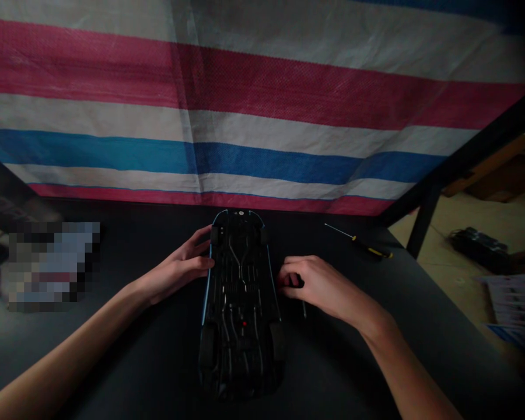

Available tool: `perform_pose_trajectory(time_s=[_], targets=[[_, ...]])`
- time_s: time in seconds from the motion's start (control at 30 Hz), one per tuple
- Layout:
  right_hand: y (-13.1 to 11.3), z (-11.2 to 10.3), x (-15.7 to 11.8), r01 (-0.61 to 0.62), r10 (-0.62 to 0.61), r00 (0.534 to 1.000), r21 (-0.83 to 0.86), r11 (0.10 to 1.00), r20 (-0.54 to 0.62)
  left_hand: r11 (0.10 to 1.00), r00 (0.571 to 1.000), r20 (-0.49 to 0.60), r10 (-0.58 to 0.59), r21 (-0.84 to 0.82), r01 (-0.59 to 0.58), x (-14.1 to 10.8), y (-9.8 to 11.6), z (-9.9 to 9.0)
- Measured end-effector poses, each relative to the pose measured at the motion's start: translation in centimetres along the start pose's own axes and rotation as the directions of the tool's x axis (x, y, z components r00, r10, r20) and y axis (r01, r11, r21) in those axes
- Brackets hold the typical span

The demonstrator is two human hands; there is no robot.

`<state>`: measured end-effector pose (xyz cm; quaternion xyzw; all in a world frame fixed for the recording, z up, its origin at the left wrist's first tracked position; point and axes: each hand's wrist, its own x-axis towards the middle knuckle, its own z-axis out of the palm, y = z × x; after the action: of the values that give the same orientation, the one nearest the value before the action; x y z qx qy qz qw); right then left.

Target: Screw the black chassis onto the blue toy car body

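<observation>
- The left hand (186,265) is loosely spread, its fingertips touching the left flank of an upturned toy car (242,291).
- The right hand (317,280) has its fingers curled in narrowly, close by the car's right flank; I cannot tell whether they grip the thin rod (305,310) showing just below them.
- The car lies wheels-up between both hands, long side running away from the person, black underside showing, blue along its sides.
- Under it is a dark, smooth surface (149,361), with room between the left forearm and the car's near end, and more to the right of the right forearm.
- A black-and-yellow screwdriver (363,245) lies beyond the right hand, its handle near the surface's slanting right edge.
- Far left on the surface sits a pixelated item (55,265), well apart from the left hand.
- A striped sheet (266,116) walls off the back edge, near the car's far end.
- Right of the surface, past a black post (424,221), a dark object (481,248) lies on the pale floor (455,233).
</observation>
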<state>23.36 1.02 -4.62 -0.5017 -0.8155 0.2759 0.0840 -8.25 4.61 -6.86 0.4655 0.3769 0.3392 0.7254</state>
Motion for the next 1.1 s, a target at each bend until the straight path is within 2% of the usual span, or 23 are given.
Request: perform_pose_trajectory(time_s=[0.3,0.43,0.53,0.63,0.8,0.93,1.1], targets=[[-0.4,0.0,0.0,-0.012,0.012,1.000,-0.008,1.000,-0.027,1.000,0.999,0.035,0.009,-0.008,-0.008,0.1,-0.3,-0.3],[-0.3,-0.8,0.1,0.067,-0.052,0.996,0.241,0.968,-0.068,1.000,0.999,0.032,0.008,0.005,-0.008,0.1,-0.3,-0.4],[-0.4,-1.4,0.2,0.116,-0.070,0.991,0.466,0.877,-0.114,1.000,0.999,0.032,0.011,0.011,-0.012,0.1,-0.3,-0.4],[-0.6,-1.2,0.4,0.138,-0.071,0.988,0.570,0.810,-0.138,1.000,0.999,0.042,0.010,0.009,-0.010,0.1,-0.2,-0.4],[-0.8,-0.3,0.8,0.134,-0.080,0.990,0.620,0.773,-0.114,1.000,0.999,0.038,0.008,0.015,-0.009,0.0,-0.1,-0.3],[-0.7,-0.2,1.0,0.092,-0.071,0.996,0.613,0.785,-0.058,1.000,1.000,0.020,0.009,0.024,-0.009,-0.1,-0.1,-0.1],[-0.5,-0.2,0.9,0.091,-0.073,0.996,0.603,0.792,-0.054,1.000,0.999,0.036,0.013,0.013,-0.013,-0.1,0.0,0.0]])
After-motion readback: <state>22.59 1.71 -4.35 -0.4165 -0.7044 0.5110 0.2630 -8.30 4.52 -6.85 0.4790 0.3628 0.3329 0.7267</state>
